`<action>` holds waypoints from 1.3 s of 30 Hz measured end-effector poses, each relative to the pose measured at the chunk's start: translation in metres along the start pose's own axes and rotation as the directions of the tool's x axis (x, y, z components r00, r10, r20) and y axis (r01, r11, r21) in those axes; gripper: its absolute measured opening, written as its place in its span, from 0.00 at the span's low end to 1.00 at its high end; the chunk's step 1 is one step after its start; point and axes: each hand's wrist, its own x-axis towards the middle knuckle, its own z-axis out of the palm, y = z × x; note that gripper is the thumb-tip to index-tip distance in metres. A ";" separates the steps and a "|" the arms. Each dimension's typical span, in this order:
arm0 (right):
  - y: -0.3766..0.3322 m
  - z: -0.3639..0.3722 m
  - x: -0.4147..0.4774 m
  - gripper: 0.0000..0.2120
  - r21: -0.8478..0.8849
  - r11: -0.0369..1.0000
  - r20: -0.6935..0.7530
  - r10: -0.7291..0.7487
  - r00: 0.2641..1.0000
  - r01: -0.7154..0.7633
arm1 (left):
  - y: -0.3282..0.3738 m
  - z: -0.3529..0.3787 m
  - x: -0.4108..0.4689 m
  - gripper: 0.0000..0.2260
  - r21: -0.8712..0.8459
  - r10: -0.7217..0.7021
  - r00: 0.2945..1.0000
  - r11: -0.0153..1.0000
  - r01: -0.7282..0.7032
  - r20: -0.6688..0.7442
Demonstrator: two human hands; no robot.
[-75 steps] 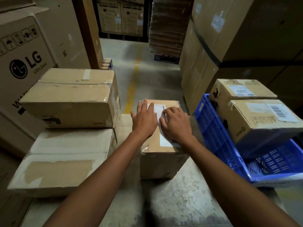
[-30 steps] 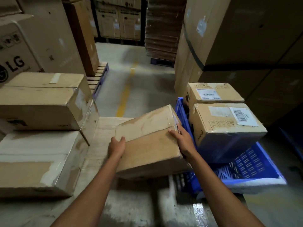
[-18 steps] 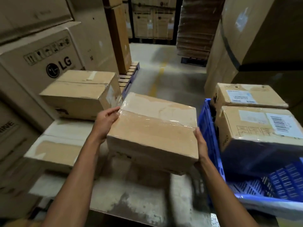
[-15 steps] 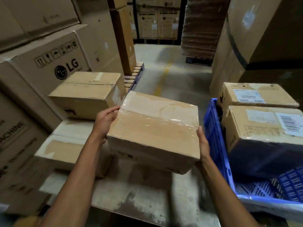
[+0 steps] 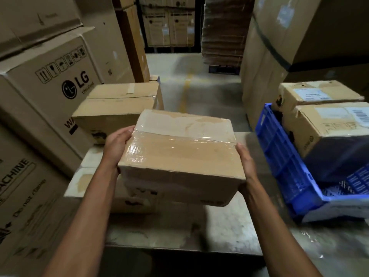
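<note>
Cardboard, one box [image 5: 179,154] in left hand [image 5: 117,144], right hand [image 5: 246,164], two crated boxes [image 5: 327,124]

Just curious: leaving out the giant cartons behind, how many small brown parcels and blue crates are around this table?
Small brown parcels: 5. These are the held parcel between left hand and right hand, the upper left parcel, the lower left parcel, the front crate parcel and the rear crate parcel.
Blue crate: 1
Total: 6
</note>
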 end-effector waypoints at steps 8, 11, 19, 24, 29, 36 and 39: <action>0.052 0.114 -0.053 0.15 -0.098 0.995 -0.111 -0.034 0.993 0.023 | 0.012 -0.127 0.020 0.10 0.017 -0.013 1.000 1.000 0.013 -0.006; 0.071 0.157 -0.064 0.18 -0.136 0.990 -0.090 -0.047 0.995 0.034 | 0.012 -0.174 0.036 0.09 0.058 -0.025 0.999 0.998 0.027 -0.032; 0.105 0.223 -0.051 0.14 -0.300 0.949 -0.043 -0.117 0.992 0.099 | -0.012 -0.240 0.062 0.11 0.067 -0.055 0.998 0.996 0.057 -0.040; 0.111 0.233 -0.036 0.12 -0.321 0.938 -0.028 -0.151 0.988 0.134 | -0.024 -0.248 0.075 0.13 0.062 -0.053 0.998 0.997 0.054 -0.021; 0.107 0.235 -0.021 0.12 -0.375 0.914 0.006 -0.166 0.986 0.156 | -0.026 -0.246 0.091 0.14 0.083 -0.061 0.997 0.994 0.064 -0.044; 0.084 0.246 0.004 0.27 -0.778 0.576 0.054 -0.336 0.940 0.250 | 0.000 -0.219 0.089 0.17 0.761 0.384 0.923 0.608 -0.227 -0.031; 0.075 0.274 0.007 0.30 -0.909 0.070 0.364 -0.348 0.864 0.412 | 0.007 -0.190 0.079 0.23 0.774 0.395 0.900 0.505 -0.381 0.185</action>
